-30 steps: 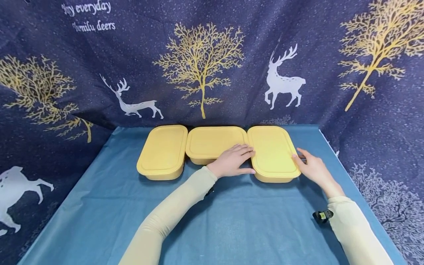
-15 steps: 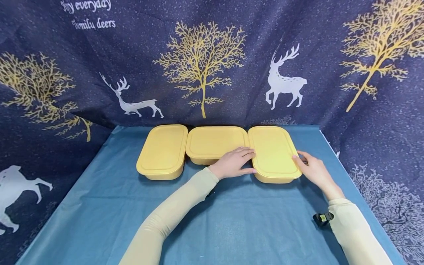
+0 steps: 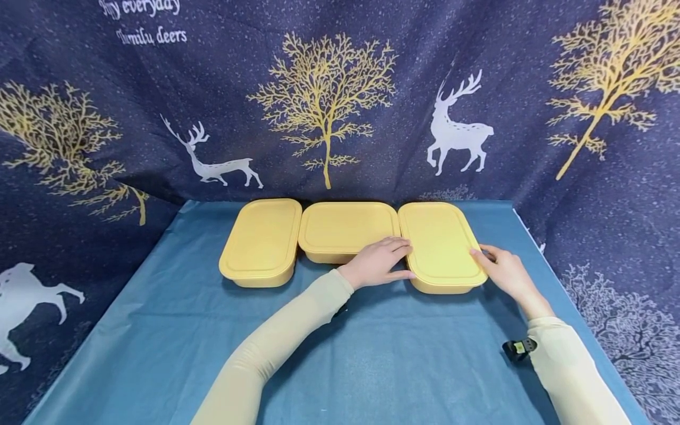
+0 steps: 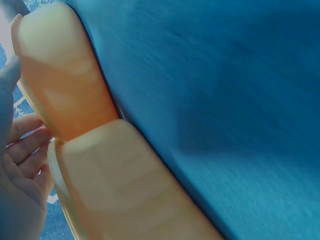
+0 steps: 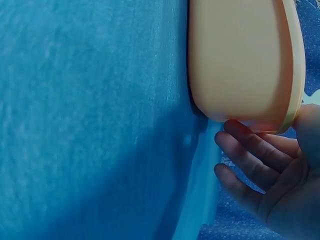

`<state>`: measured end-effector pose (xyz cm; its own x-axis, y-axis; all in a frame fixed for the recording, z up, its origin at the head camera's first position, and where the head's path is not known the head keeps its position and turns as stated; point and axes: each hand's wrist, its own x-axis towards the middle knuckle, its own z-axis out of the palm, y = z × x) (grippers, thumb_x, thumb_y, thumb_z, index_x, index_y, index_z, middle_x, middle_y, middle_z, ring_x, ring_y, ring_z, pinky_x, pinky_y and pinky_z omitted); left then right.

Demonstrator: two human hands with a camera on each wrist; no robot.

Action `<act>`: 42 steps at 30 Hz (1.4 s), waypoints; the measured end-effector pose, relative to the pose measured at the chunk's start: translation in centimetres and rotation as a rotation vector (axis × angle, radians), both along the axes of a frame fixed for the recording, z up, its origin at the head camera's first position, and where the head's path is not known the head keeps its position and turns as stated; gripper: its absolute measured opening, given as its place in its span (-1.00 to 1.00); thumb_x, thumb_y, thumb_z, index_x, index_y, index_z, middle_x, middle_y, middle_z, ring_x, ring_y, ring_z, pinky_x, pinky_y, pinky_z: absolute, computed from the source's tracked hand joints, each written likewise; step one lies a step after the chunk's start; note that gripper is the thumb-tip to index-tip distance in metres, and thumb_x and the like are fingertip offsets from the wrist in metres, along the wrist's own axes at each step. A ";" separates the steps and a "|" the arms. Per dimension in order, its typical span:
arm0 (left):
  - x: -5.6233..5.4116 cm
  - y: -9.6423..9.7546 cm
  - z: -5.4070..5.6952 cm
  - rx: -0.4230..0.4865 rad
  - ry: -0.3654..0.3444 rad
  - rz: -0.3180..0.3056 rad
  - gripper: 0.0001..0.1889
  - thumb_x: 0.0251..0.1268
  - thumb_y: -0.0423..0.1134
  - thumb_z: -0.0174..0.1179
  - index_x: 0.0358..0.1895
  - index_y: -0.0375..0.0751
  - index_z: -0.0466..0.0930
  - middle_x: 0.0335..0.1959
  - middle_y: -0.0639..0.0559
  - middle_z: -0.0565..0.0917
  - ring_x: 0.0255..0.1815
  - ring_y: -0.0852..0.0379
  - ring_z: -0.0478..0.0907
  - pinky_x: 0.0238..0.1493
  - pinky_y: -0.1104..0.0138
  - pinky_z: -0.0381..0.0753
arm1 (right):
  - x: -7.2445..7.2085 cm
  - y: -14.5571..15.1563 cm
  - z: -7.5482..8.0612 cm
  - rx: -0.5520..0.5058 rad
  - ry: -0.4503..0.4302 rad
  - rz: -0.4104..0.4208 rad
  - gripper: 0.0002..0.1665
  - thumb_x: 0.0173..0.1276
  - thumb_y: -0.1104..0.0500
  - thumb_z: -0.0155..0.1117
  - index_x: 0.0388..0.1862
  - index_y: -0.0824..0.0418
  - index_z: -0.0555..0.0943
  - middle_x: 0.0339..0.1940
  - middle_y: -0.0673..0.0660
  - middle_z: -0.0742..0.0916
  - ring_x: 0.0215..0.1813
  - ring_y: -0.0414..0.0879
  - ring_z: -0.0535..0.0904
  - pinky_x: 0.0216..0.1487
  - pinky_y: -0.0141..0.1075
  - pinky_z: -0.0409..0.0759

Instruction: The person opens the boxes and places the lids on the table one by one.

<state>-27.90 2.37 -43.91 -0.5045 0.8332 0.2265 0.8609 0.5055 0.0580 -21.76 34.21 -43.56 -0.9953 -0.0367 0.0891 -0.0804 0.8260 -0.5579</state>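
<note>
Three yellow lidded food containers stand in a row along the back of the table. In the head view, my left hand (image 3: 374, 265) reaches across the front of the middle container (image 3: 345, 224), its fingertips at the left side of the right container (image 3: 443, 242). My right hand (image 3: 504, 271) lies along that container's right side, thumb on the lid's rim. In the right wrist view, the fingers of the right hand (image 5: 280, 175) are loosely spread, some touching the wall of the container (image 5: 240, 60). The left wrist view catches the left hand (image 4: 25, 170) beside two adjoining containers, fingers relaxed.
The left container (image 3: 260, 236) stands lengthwise beside the middle one. A blue cloth (image 3: 393, 354) covers the table. Behind hangs a dark blue curtain (image 3: 223, 71) printed with trees and deer.
My left hand has shifted slightly right and toward me. The near end of the right container has moved a little to the right. My right hand has barely moved.
</note>
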 end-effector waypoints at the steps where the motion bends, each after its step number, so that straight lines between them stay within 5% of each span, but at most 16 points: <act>1: 0.1 0.1 0.0 0.004 0.008 -0.003 -0.32 0.45 0.30 0.05 0.38 -0.14 0.49 0.42 -0.04 0.46 0.47 0.08 0.31 0.51 0.35 0.10 | 0.0 0.1 0.0 -0.001 0.005 -0.001 -0.20 0.62 -0.19 -0.06 0.40 0.51 0.39 0.04 0.47 0.69 0.01 0.30 0.65 -0.04 0.17 0.57; 7: 0.4 0.8 0.1 0.026 0.056 -0.006 -0.33 0.43 0.31 0.06 0.33 -0.14 0.53 0.37 -0.04 0.51 0.42 0.08 0.37 0.45 0.34 0.23 | -0.3 0.6 0.0 -0.009 0.014 -0.014 -0.23 0.63 -0.18 -0.06 0.35 0.50 0.45 0.05 0.48 0.69 0.04 0.34 0.63 -0.01 0.20 0.56; 17: 0.6 1.7 0.4 0.014 0.039 -0.017 -0.34 0.46 0.29 0.05 0.36 -0.13 0.52 0.37 -0.02 0.51 0.42 0.09 0.38 0.46 0.32 0.23 | -0.7 1.5 0.4 0.009 -0.030 -0.042 -0.18 0.63 -0.22 -0.10 0.35 0.53 0.43 0.18 0.56 0.59 0.22 0.47 0.48 0.11 0.27 0.47; 28: 0.0 2.3 0.4 0.055 0.007 0.015 -0.42 0.55 0.24 -0.05 0.32 -0.12 0.52 0.28 0.00 0.54 0.31 0.11 0.43 0.40 0.31 0.31 | -0.3 1.2 0.1 0.030 0.004 -0.054 -0.21 0.65 -0.18 -0.15 0.33 0.53 0.44 0.11 0.54 0.64 0.16 0.46 0.53 0.08 0.27 0.49; 35: -1.1 2.5 0.5 0.031 0.022 0.085 -0.46 0.62 0.14 -0.11 0.32 -0.18 0.52 0.31 -0.07 0.52 0.40 0.05 0.38 0.52 0.29 0.12 | 1.0 0.6 0.1 0.072 -0.043 -0.048 -0.16 0.65 -0.19 -0.20 0.33 0.60 0.38 0.08 0.57 0.63 0.10 0.48 0.55 0.01 0.25 0.52; 42: -1.5 2.5 0.2 -0.013 -0.014 0.104 -0.44 0.62 0.15 -0.12 0.36 -0.18 0.49 0.35 -0.06 0.50 0.43 0.07 0.36 0.50 0.32 0.14 | 1.6 0.6 0.2 0.088 -0.076 -0.026 -0.21 0.63 -0.22 -0.16 0.19 0.53 0.50 -0.23 0.33 0.69 -0.21 0.19 0.59 -0.22 0.01 0.52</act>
<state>-29.45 4.89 -43.70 -0.5916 0.7790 0.2078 0.8028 0.5929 0.0627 -20.13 34.76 -43.40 -0.9998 -0.0150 0.0112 -0.0185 0.8734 -0.4867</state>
